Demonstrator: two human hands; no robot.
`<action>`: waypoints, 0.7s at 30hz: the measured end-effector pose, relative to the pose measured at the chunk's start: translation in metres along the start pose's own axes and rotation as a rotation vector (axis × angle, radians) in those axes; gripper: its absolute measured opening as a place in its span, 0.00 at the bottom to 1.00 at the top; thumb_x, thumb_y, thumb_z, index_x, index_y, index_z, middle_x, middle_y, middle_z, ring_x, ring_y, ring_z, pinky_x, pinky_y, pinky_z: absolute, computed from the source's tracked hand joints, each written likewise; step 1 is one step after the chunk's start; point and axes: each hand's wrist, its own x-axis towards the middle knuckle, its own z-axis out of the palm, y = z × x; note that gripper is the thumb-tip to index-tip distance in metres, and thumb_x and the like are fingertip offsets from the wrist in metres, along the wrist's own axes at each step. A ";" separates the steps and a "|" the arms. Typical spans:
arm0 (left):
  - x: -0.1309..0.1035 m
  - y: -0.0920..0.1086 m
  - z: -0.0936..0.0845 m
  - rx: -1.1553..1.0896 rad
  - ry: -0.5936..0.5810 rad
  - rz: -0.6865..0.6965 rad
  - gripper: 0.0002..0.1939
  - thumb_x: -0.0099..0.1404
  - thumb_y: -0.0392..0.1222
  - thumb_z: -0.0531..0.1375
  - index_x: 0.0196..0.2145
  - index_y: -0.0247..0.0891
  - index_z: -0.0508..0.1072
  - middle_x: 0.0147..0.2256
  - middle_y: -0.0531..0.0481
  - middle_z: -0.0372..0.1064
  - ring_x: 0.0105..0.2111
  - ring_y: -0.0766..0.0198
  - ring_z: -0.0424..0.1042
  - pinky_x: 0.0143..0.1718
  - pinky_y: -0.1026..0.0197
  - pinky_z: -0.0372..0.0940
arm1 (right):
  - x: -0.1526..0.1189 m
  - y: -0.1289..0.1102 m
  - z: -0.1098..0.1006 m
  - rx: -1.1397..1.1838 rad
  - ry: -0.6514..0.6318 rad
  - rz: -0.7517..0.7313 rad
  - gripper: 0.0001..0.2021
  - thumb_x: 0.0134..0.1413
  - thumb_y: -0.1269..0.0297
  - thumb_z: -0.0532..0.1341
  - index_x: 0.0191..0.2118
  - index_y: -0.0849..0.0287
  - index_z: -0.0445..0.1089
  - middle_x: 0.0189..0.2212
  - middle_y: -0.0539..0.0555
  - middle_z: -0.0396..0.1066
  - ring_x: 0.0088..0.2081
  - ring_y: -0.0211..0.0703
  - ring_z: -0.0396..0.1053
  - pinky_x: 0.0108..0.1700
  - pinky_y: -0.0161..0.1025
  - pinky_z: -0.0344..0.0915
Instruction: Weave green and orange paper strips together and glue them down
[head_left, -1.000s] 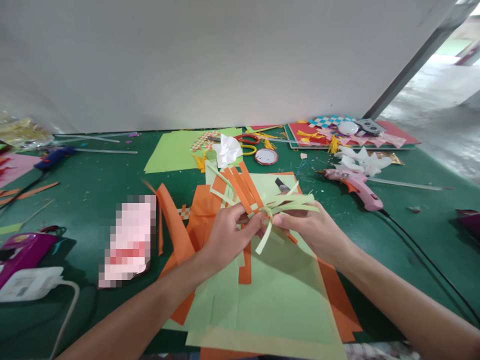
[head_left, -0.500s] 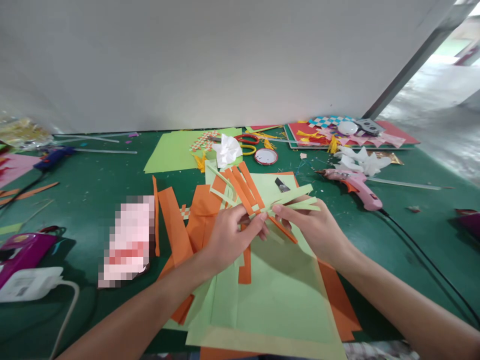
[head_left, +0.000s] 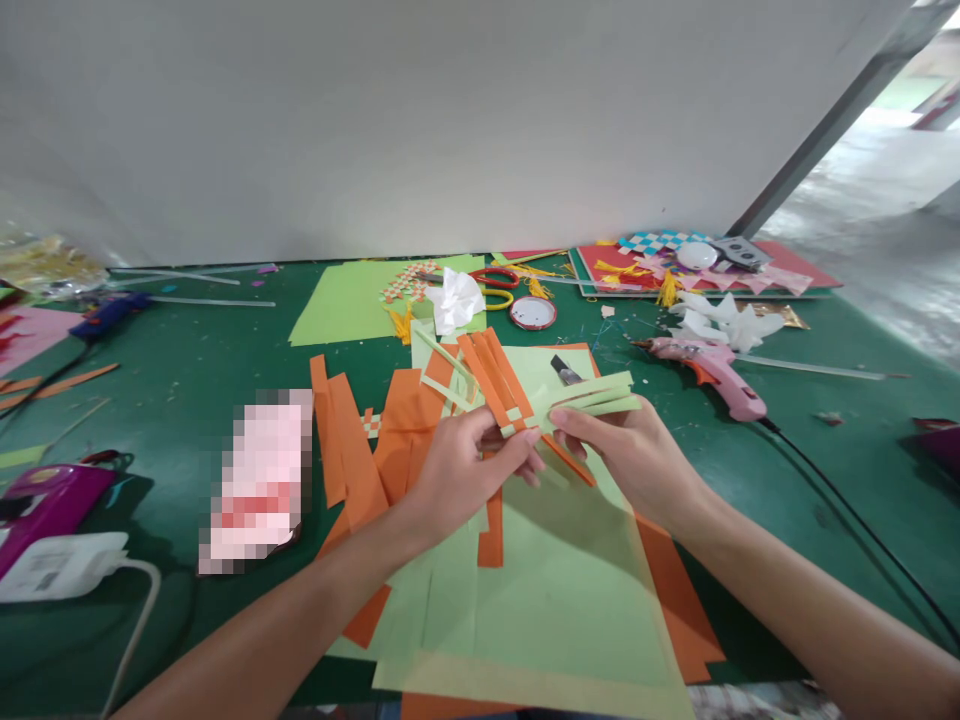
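Observation:
My left hand (head_left: 465, 470) pinches a small weave of orange paper strips (head_left: 495, 372) crossed with pale green, near its lower end. The orange ends fan up and away from me. My right hand (head_left: 637, 450) has its thumb and fingers closed on several pale green paper strips (head_left: 604, 390), which stick out to the right of the weave. Beneath both hands lie pale green paper sheets (head_left: 562, 610), with a utility knife (head_left: 565, 370) partly showing on them. Wide orange paper strips (head_left: 358, 450) lie to the left of my left hand.
A pink glue gun (head_left: 709, 372) with a black cord rests on the right. Scissors (head_left: 499, 298), crumpled white tissue (head_left: 456, 300) and a round lid (head_left: 533, 313) stand at the back. On the left are a blurred-out pink object (head_left: 259, 480), a white plug (head_left: 67, 568) and a blue glue gun (head_left: 109, 318).
The green strips in my right hand have shifted slightly right and sit closer together. The weave in my left hand shows more of its checks. A thin orange strip at left now lies flatter.

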 end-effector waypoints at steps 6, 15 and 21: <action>-0.001 0.000 0.000 0.003 -0.030 -0.041 0.13 0.63 0.48 0.62 0.32 0.33 0.72 0.26 0.48 0.74 0.25 0.61 0.77 0.28 0.61 0.73 | 0.000 -0.004 0.003 -0.013 -0.110 0.038 0.07 0.53 0.60 0.64 0.30 0.57 0.70 0.22 0.47 0.66 0.23 0.35 0.60 0.24 0.36 0.54; -0.001 -0.001 0.002 -0.018 0.000 -0.060 0.11 0.64 0.43 0.61 0.29 0.33 0.70 0.24 0.47 0.74 0.23 0.61 0.77 0.25 0.62 0.72 | -0.002 -0.008 -0.001 -0.095 -0.103 -0.019 0.10 0.54 0.59 0.64 0.26 0.58 0.69 0.26 0.49 0.67 0.26 0.36 0.60 0.27 0.36 0.55; 0.000 -0.005 0.000 -0.057 -0.038 0.010 0.11 0.64 0.46 0.62 0.34 0.34 0.70 0.30 0.47 0.75 0.27 0.61 0.78 0.31 0.60 0.74 | -0.001 -0.009 0.000 -0.075 -0.060 0.003 0.11 0.51 0.59 0.66 0.25 0.59 0.68 0.22 0.48 0.65 0.24 0.35 0.59 0.26 0.35 0.55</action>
